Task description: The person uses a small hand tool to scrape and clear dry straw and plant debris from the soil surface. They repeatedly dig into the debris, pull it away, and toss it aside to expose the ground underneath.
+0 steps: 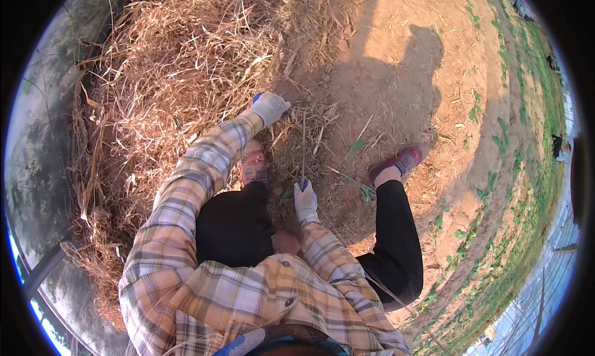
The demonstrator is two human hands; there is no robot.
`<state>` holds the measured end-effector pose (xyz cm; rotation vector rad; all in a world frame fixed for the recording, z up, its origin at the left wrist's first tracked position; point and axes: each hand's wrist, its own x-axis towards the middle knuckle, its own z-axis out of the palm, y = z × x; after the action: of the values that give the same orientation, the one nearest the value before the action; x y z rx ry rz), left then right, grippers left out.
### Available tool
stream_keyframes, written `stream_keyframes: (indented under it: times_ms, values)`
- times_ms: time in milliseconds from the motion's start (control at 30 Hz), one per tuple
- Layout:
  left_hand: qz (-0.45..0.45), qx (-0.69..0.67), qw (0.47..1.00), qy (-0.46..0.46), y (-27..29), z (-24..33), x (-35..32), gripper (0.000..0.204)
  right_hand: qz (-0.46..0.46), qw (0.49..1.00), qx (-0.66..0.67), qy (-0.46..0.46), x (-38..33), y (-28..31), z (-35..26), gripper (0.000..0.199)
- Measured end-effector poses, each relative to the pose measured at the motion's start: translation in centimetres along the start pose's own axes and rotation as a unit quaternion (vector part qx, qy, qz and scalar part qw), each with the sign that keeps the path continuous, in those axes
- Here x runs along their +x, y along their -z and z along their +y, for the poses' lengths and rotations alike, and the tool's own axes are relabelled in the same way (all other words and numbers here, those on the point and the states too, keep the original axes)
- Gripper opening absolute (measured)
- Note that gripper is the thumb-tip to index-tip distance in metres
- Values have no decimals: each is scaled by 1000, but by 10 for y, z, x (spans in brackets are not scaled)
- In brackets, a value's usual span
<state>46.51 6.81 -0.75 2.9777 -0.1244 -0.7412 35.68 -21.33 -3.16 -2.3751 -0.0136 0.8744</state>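
My left hand [271,108], in a white glove with blue-grey fingertips, reaches to the edge of a heap of dry straw [180,77]. Its fingers are curled down by the soil, and what they hold, if anything, is hidden. Closer to my body, my right hand [305,202], gloved the same way, is closed on a thin, straight grey rod [304,146]. From that fist the rod points away over bare soil and loose stalks, its far end lying to the right of my left hand.
My shoes show on both sides, one [253,162] below my left hand, the other [404,162] out to the right. A cut green plant [358,183] lies between them. Rows of green seedlings [462,234] run along the right. Dark sheeting [43,126] stands beyond the straw.
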Motion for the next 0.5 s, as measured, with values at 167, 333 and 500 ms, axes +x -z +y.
stream_keyframes:
  times_ms: [167, 333, 500]
  values:
    - [-35, -37, 996, 69, -11, -6, -49, 18, -27, 999, 42, -17, -13, 9, -20, 32]
    - [99, -157, 955, 230, -36, -43, -93, 20, 58, 967, 246, 35, 28, 13, -32, 26]
    - [130, -127, 930, 319, -28, -63, -135, 29, -15, 905, 418, -84, 41, 40, -57, 9]
